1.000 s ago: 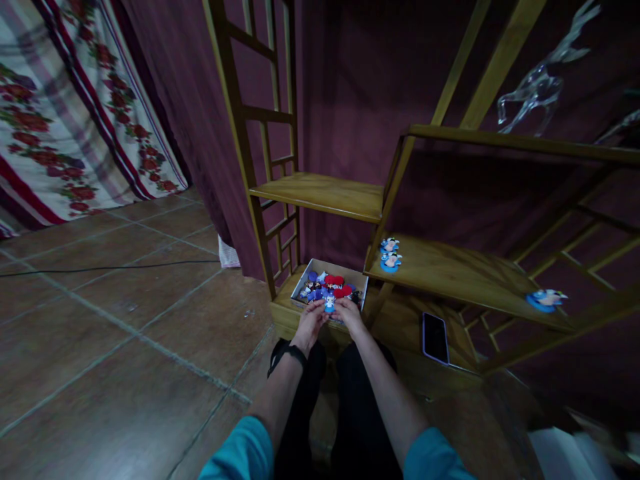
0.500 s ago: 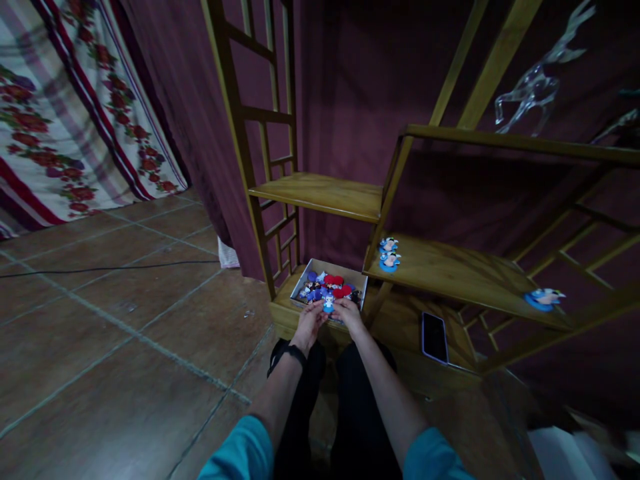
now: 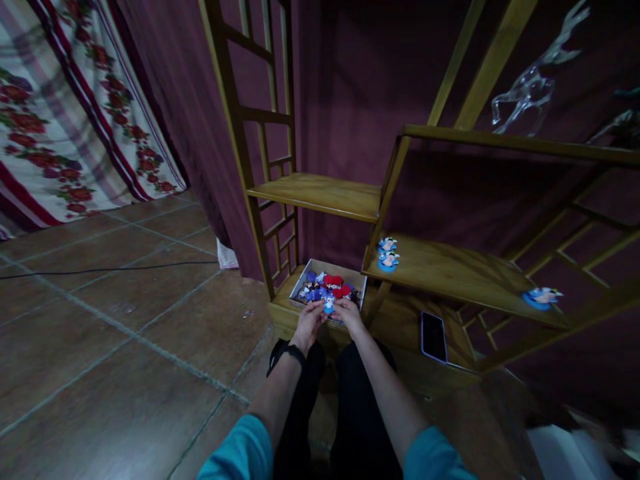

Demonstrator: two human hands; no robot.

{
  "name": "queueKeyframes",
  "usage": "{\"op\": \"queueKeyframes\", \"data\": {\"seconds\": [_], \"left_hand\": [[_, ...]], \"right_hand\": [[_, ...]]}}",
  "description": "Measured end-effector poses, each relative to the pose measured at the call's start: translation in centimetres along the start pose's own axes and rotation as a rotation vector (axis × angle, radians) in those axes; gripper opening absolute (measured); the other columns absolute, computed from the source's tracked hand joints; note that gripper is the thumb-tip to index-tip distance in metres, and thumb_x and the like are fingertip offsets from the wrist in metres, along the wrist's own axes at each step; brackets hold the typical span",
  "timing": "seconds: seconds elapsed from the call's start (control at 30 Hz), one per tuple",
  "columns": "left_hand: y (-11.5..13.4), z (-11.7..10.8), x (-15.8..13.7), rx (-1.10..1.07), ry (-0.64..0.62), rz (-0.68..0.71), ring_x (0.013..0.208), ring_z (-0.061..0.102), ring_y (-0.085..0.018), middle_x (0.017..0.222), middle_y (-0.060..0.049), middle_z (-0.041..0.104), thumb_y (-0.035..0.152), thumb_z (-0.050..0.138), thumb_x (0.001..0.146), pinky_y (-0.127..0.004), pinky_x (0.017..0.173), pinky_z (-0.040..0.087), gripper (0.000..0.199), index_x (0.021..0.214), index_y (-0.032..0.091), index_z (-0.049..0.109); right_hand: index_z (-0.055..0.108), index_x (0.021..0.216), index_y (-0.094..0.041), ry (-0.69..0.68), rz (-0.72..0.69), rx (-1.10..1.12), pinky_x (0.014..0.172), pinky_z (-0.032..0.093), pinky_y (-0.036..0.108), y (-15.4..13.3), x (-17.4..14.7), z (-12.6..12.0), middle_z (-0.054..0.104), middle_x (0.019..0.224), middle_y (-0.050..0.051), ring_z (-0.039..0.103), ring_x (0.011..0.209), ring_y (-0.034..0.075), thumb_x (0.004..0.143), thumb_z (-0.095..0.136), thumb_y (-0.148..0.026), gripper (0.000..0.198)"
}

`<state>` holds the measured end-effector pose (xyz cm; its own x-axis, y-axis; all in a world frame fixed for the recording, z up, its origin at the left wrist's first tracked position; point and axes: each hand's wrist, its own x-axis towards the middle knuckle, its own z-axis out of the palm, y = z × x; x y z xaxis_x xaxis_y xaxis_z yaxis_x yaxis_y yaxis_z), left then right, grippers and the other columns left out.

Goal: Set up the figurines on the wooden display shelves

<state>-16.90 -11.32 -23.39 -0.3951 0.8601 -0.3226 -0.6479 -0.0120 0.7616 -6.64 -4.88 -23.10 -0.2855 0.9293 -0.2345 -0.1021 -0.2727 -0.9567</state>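
Between my two hands is a small blue-and-white figurine [image 3: 329, 305], gripped from both sides at the front of an open box. My left hand [image 3: 311, 320] closes its fingertips on the figurine's left side, and my right hand [image 3: 347, 312] does the same on its right. Behind them, the white cardboard box [image 3: 361, 283] holds several figurines in purple, red and white, jumbled together. On the shelf to the right, two figurines on blue bases [image 3: 388, 260] stand close together near its left end. Another blue-based figurine [image 3: 543, 298] is at that shelf's right end.
The wooden shelf unit [image 3: 320, 193] has stepped boards and lattice sides. A phone [image 3: 433, 337] lies on the low board at right. A clear deer ornament [image 3: 530, 93] stands on the upper right shelf. A black cable [image 3: 125, 268] crosses the tiled floor at left.
The view has shifted very slightly. Both hands stay in place around the figurine, with no clear change in their hold.
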Motion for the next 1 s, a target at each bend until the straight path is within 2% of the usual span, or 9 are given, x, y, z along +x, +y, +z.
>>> {"op": "queueKeyframes", "data": {"seconds": [0.27,0.43,0.67,1.0], "left_hand": [[0.1,0.1,-0.1,-0.003,-0.008,-0.015,0.051,0.059,-0.009,0.060,-0.002,0.064,0.015,0.071,0.067,-0.020,0.054,0.048,0.021,0.087,0.013,0.065],[0.1,0.0,0.0,-0.012,-0.010,-0.019,0.052,0.059,-0.008,0.060,-0.001,0.063,0.019,0.071,0.068,-0.019,0.054,0.048,0.016,0.082,0.014,0.063],[0.0,-0.1,0.1,-0.003,-0.023,-0.031,0.052,0.058,-0.008,0.061,-0.001,0.064,0.018,0.072,0.068,-0.018,0.054,0.047,0.015,0.079,0.014,0.063],[0.1,0.0,-0.1,0.048,-0.025,-0.044,0.053,0.059,-0.008,0.066,-0.003,0.066,0.019,0.074,0.066,-0.019,0.053,0.049,0.023,0.087,0.014,0.067]], "right_hand": [[0.059,0.063,-0.018,-0.006,0.003,-0.025,0.047,0.049,0.024,-0.4,-0.2,-0.1,0.060,0.052,-0.003,0.056,0.046,0.011,0.055,0.072,-0.029,0.018],[0.058,0.063,-0.019,-0.009,-0.014,-0.035,0.047,0.048,0.023,-0.2,-0.2,0.0,0.058,0.052,-0.004,0.056,0.046,0.011,0.056,0.069,-0.032,0.019],[0.057,0.065,-0.018,-0.025,-0.060,-0.067,0.052,0.050,0.025,0.5,0.2,-0.1,0.059,0.056,-0.003,0.058,0.049,0.011,0.058,0.068,-0.037,0.023],[0.056,0.065,-0.019,-0.050,-0.159,-0.179,0.060,0.055,0.030,1.5,1.2,-0.7,0.058,0.065,-0.005,0.059,0.056,0.012,0.063,0.063,-0.037,0.020]]}}
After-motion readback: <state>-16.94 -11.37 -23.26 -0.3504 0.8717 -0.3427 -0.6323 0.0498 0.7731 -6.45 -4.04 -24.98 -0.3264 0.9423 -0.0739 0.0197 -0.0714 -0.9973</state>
